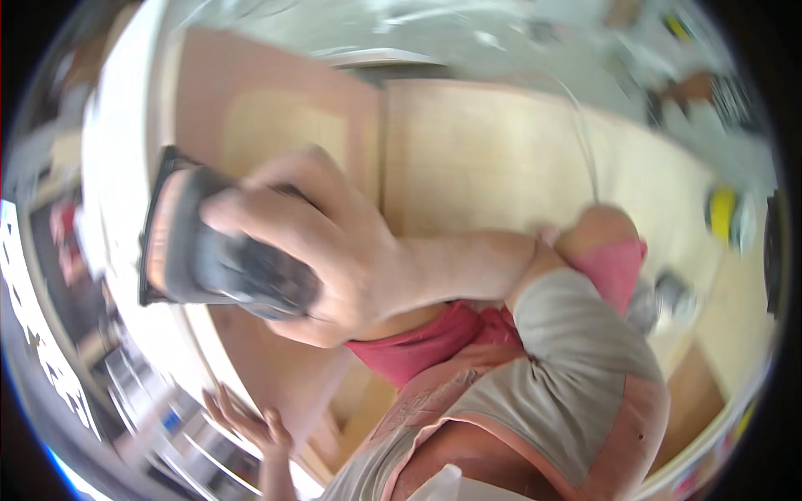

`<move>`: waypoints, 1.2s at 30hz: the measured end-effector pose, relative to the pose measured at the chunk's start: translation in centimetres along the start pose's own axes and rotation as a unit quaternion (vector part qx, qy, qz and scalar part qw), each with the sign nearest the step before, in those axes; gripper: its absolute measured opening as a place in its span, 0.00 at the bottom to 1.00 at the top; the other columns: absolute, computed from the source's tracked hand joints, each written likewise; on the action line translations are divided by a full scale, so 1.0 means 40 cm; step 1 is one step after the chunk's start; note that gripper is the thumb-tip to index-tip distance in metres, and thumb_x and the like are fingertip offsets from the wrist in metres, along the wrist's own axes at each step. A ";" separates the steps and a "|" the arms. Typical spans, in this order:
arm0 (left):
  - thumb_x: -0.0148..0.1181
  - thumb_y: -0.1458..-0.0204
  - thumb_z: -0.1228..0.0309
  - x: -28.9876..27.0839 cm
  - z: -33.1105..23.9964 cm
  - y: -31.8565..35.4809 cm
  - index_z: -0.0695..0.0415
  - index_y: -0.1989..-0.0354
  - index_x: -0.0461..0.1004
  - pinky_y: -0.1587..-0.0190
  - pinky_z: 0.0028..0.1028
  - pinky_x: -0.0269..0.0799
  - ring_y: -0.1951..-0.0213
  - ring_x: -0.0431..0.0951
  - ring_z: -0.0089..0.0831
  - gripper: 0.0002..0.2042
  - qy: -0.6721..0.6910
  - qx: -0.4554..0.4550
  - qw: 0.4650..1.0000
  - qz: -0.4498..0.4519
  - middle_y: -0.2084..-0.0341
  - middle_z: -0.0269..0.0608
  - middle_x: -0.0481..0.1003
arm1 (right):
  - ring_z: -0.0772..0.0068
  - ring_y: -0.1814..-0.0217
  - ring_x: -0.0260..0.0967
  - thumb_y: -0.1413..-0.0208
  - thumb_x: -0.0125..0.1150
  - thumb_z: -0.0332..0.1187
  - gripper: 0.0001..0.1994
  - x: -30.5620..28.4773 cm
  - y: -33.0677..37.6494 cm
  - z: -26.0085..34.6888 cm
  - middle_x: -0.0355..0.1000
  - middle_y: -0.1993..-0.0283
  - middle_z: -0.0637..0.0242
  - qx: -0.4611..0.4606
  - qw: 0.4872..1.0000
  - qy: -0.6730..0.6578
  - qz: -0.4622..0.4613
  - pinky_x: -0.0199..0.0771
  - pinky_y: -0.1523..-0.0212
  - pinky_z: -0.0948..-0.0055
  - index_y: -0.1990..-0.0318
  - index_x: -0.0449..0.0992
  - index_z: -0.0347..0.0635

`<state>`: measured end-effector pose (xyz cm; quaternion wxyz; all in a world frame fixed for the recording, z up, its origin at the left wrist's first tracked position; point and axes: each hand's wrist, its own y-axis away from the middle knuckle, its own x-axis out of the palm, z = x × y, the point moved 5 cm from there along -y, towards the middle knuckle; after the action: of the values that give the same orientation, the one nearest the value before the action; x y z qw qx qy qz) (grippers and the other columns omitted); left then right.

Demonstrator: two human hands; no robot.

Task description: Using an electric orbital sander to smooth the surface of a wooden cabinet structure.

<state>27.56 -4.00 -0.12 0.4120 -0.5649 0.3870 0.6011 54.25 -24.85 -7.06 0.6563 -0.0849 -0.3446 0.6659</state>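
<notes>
We note first the largest item: a pale wooden panel (501, 159), flat and smooth, with a pinker board (251, 92) abutting its left edge along a straight seam. The person's torso, in a grey and salmon shirt (560, 376), fills the lower right.

The right hand (334, 242) reaches across the body to the left and is closed firmly over the dark, rounded body of an electric sander (217, 250). The sander lies at the left, pressed on the board; its flat base faces the wood and its long axis runs roughly up and down the view. The picture is motion-blurred, so finer surface texture cannot be judged.

The left hand (251, 422) sits lower, well below the sander, fingers spread and holding nothing, resting at the board's edge.

A yellow object (723, 213) lies far right, well apart.
</notes>
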 end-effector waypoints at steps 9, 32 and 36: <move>0.46 0.45 0.47 -0.027 0.028 0.057 0.68 0.37 0.47 0.37 0.44 0.46 0.40 0.57 0.50 0.39 0.039 -0.088 0.981 -0.168 0.43 0.58 0.59 | 0.55 0.53 0.65 0.71 0.69 0.30 0.32 0.029 -0.030 -0.065 0.65 0.54 0.55 -0.045 0.996 0.036 0.068 0.69 0.57 0.62 0.50 0.67 0.43; 0.60 0.64 0.62 0.061 -0.619 -0.427 0.56 0.71 0.75 0.61 0.39 0.69 0.67 0.72 0.39 0.13 0.066 0.222 0.947 -0.221 0.70 0.41 0.73 | 0.59 0.55 0.65 0.58 0.65 0.33 0.25 -0.011 0.088 -0.122 0.65 0.56 0.58 0.025 0.976 -0.177 0.127 0.69 0.55 0.64 0.50 0.64 0.41; 0.58 0.62 0.67 0.100 -0.681 -0.581 0.56 0.79 0.72 0.67 0.34 0.69 0.72 0.72 0.40 0.06 0.062 0.241 0.949 -0.196 0.79 0.42 0.70 | 0.60 0.54 0.65 0.56 0.64 0.33 0.24 -0.019 0.033 -0.177 0.65 0.56 0.58 0.105 0.960 -0.241 0.094 0.70 0.55 0.64 0.50 0.64 0.41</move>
<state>58.95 -20.76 -5.79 0.6209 -0.5496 0.4264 0.3613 57.27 -22.97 -13.36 0.4932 0.1157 -0.4110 0.7579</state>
